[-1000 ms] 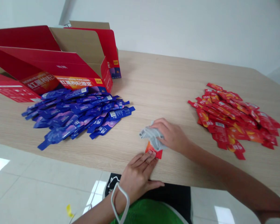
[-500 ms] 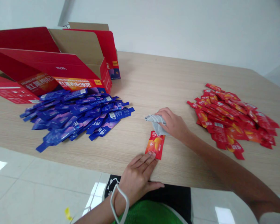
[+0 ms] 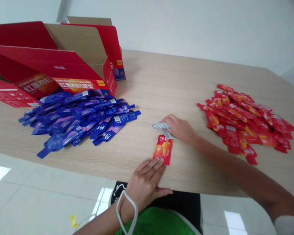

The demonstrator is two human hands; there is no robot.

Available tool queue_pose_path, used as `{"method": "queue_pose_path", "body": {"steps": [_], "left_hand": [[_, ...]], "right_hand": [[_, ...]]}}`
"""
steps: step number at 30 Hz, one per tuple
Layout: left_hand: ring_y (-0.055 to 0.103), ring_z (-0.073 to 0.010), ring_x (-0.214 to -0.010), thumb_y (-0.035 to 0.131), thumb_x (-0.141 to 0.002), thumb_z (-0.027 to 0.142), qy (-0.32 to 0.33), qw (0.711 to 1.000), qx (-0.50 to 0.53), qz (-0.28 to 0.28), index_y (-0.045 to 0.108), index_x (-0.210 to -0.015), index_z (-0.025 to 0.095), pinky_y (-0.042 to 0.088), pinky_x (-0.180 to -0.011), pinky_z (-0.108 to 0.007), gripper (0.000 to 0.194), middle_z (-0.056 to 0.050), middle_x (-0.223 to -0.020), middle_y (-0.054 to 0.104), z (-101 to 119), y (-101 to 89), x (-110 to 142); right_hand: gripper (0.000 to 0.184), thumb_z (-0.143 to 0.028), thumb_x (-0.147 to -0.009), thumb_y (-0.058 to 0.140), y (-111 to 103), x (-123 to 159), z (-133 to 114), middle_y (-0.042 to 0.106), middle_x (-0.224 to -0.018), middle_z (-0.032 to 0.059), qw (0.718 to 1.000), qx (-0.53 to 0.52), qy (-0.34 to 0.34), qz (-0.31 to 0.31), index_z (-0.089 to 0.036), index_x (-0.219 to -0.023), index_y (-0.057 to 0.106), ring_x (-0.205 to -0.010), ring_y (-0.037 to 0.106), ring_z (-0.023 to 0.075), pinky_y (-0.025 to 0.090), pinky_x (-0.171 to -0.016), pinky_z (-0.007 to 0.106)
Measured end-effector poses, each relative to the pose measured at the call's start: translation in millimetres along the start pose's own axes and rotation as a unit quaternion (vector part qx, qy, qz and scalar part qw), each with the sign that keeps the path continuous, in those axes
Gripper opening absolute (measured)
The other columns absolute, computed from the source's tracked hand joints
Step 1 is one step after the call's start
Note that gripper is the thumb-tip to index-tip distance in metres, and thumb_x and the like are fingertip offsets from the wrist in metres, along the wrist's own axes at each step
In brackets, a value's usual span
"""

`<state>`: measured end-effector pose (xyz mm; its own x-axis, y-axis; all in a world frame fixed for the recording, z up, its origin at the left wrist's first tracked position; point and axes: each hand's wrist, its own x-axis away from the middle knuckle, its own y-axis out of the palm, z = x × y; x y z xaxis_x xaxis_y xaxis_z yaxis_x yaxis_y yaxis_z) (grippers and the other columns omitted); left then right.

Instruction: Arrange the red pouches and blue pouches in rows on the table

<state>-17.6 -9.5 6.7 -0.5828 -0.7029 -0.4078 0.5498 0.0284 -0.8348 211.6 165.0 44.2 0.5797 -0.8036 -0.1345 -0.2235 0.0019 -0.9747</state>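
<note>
Red sachet (image 3: 163, 148) | left hand (image 3: 145, 181): fingertips on it, thumb spread | right hand (image 3: 178, 128): pinching gray cloth (image 3: 161, 125)

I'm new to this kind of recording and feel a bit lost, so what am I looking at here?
There is no machine: these are a person's own bare hands, seen by a camera worn on the head that looks forward and down. On the wooden table, blue pouches lie heaped on the left, in front of open red cartons; a heap of red pouches lies on the right. Between the heaps is a single red pouch. The left hand rests its fingertips on the near end of it, while the right hand holds a grey cloth at the far end.
</note>
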Motion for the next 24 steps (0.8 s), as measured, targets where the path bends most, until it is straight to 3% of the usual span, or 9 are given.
{"method": "queue_pose_path", "body": {"steps": [2, 4, 9, 11, 13, 15, 17, 20, 24], "left_hand": [[0.064, -0.0311, -0.129, 0.064, -0.096, 0.068, 0.0, 1.0, 0.001, 0.004, 0.06, -0.138, 0.009, 0.054, -0.112, -0.048, 0.073, -0.017, -0.141, 0.065, 0, -0.1, 0], [0.064, -0.0313, -0.129, 0.063, -0.098, 0.068, 0.001, 1.0, 0.003, 0.002, 0.059, -0.139, 0.009, 0.054, -0.113, -0.048, 0.071, -0.017, -0.142, 0.064, 1, 0.1, 0], [0.074, -0.0311, -0.104, 0.055, -0.101, 0.069, -0.029, 1.0, 0.011, -0.006, 0.068, -0.121, 0.011, 0.063, -0.095, -0.046, 0.063, -0.013, -0.11, 0.078, 2, 0.9, 1], [0.073, -0.0311, -0.11, 0.052, -0.102, 0.069, -0.016, 1.0, 0.004, -0.004, 0.067, -0.124, 0.01, 0.061, -0.099, -0.046, 0.065, -0.014, -0.118, 0.076, 3, 0.5, 0], [0.067, -0.0308, -0.124, 0.049, -0.104, 0.067, 0.009, 1.0, -0.013, 0.005, 0.062, -0.133, 0.009, 0.056, -0.108, -0.046, 0.067, -0.015, -0.134, 0.07, 3, -0.4, -1], [0.065, -0.0294, -0.126, 0.045, -0.106, 0.067, 0.019, 0.999, -0.03, 0.017, 0.061, -0.134, 0.009, 0.055, -0.108, -0.046, 0.066, -0.014, -0.138, 0.067, 4, -2.6, -3], [0.067, -0.0287, -0.123, 0.04, -0.106, 0.068, 0.027, 0.998, -0.043, 0.027, 0.063, -0.131, 0.009, 0.057, -0.104, -0.045, 0.068, -0.014, -0.134, 0.07, 3, -7.2, -7], [0.071, -0.0277, -0.114, 0.042, -0.108, 0.066, 0.047, 0.998, -0.045, 0.023, 0.063, -0.128, 0.012, 0.057, -0.099, -0.045, 0.062, -0.012, -0.125, 0.074, -3, -18.9, -20], [0.072, -0.026, -0.093, 0.045, -0.113, 0.037, 0.025, 0.997, -0.066, 0.032, 0.063, -0.124, 0.016, 0.053, -0.092, -0.049, 0.029, -0.007, -0.103, 0.075, -17, -25.4, -48]], "right_hand": [[0.03, -0.021, -0.099, 0.058, -9, 0, -2, 0.063, -0.131, 0.0114, 0.999, 0.007, 0.016, 0.028, -0.021, -0.129, 0.062, -0.113, 0.066, 0.0243, 0.058, -0.081, 0.03], [0.034, -0.021, -0.098, 0.058, -11, 12, -20, 0.063, -0.133, 0.011, 0.999, -0.019, 0.001, 0.05, -0.022, -0.133, 0.061, -0.117, 0.065, 0.0243, 0.058, -0.085, 0.031], [0.033, -0.018, -0.098, 0.058, 14, 53, -68, 0.067, -0.125, 0.0088, 0.985, -0.092, -0.145, -0.002, -0.025, -0.129, 0.066, -0.111, 0.066, 0.0211, 0.057, -0.088, 0.031], [0.033, -0.019, -0.098, 0.059, 22, 50, -62, 0.067, -0.126, 0.0092, 0.986, -0.098, -0.132, -0.017, -0.024, -0.129, 0.065, -0.111, 0.066, 0.0212, 0.057, -0.088, 0.032], [0.033, -0.022, -0.099, 0.06, 23, 35, -41, 0.065, -0.129, 0.01, 0.993, -0.083, -0.082, -0.019, -0.023, -0.131, 0.063, -0.112, 0.066, 0.0218, 0.058, -0.088, 0.032], [0.031, -0.023, -0.1, 0.059, 16, 16, -16, 0.064, -0.129, 0.0107, 0.999, -0.045, -0.028, -0.014, -0.022, -0.131, 0.062, -0.11, 0.067, 0.0225, 0.058, -0.084, 0.032], [0.031, -0.019, -0.099, 0.058, 3, 3, 3, 0.064, -0.13, 0.0112, 1.0, -0.01, 0.019, 0.006, -0.021, -0.13, 0.062, -0.109, 0.067, 0.0236, 0.058, -0.081, 0.032], [0.032, -0.018, -0.098, 0.058, -19, 7, 12, 0.063, -0.132, 0.0112, 0.995, -0.015, 0.063, 0.072, -0.022, -0.13, 0.06, -0.113, 0.066, 0.0245, 0.059, -0.083, 0.033], [0.029, -0.025, -0.101, 0.057, -27, 37, 3, 0.061, -0.13, 0.0115, 0.976, -0.094, 0.064, 0.188, -0.024, -0.13, 0.058, -0.122, 0.062, 0.0249, 0.058, -0.093, 0.036]]}}
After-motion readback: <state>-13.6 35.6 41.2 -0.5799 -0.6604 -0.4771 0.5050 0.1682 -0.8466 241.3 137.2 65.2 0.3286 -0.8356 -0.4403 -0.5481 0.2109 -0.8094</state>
